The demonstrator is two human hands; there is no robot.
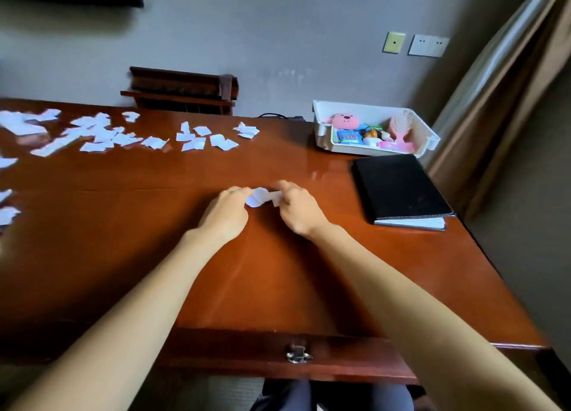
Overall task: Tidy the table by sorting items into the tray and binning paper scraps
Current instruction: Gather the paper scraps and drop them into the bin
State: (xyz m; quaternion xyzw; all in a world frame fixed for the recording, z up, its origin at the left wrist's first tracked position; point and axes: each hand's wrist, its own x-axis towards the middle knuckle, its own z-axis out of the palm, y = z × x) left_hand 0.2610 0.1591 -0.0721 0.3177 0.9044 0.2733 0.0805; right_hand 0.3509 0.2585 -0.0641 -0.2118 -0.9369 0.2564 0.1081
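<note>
In the middle of the wooden table (278,271) the two hands meet around a small bunch of paper scraps (261,196). The left hand (227,213) has its fingers curled on the bunch from the left side. The right hand (298,208) pinches the right end of it with narrow fingers.

The white tray (364,109) stands at the far right of the table, well apart from the hands. Inside it lie a pink plush toy (344,120), a blue packet (349,137), a small orange object (370,133) and a pink fan (400,123); the other small things there are too blurred to name. A black notebook (398,188) lies closed just in front of the tray. Many loose paper scraps (99,132) are spread over the far left part of the table.
</note>
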